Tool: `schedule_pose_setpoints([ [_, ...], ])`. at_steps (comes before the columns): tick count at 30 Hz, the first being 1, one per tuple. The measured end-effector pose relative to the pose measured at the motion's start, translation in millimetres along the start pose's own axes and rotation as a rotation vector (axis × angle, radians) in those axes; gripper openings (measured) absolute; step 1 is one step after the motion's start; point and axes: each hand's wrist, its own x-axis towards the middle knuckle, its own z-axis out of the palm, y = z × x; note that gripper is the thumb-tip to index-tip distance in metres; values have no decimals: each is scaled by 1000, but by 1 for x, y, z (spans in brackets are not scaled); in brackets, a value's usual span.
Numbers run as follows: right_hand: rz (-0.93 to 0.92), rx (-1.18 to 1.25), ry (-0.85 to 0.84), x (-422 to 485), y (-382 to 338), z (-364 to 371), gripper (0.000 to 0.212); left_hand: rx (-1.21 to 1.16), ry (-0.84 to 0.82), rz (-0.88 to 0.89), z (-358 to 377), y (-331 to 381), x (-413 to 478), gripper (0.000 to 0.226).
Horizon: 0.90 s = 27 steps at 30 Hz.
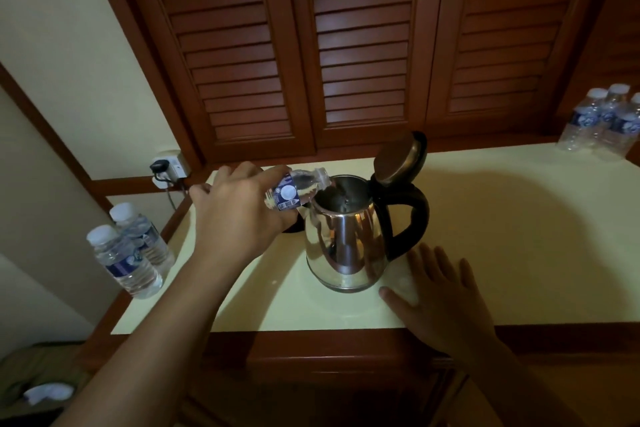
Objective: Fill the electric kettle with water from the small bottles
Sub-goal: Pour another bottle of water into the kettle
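A steel electric kettle (341, 246) with a black handle stands on the pale countertop (502, 236), its lid (398, 158) flipped up. My left hand (235, 211) grips a small water bottle (298, 189), tipped on its side with its uncapped mouth over the kettle's opening. My right hand (440, 298) lies flat on the counter just right of the kettle's base, fingers spread, holding nothing.
Two capped small bottles (130, 256) stand at the counter's left edge. Several more bottles (602, 121) stand at the far right. A wall socket with a plug (168, 166) is behind my left hand. Louvred wooden doors (360, 45) rise behind the counter.
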Motion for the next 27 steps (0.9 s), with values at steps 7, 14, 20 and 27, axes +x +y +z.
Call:
schedule_pose_setpoints([
  [7,5,-8,-5,-1,1,0,101,145,55,80,1,8,6,64],
  [14,8,-21,-2,0,0,1,101,192,52,123,-1,11,11,61],
  [20,4,-13,5,-1,0,-1,102,238,50,159,-1,14,18,67],
  [27,7,5,2,-1,0,-1,101,268,61,226,2,18,23,70],
])
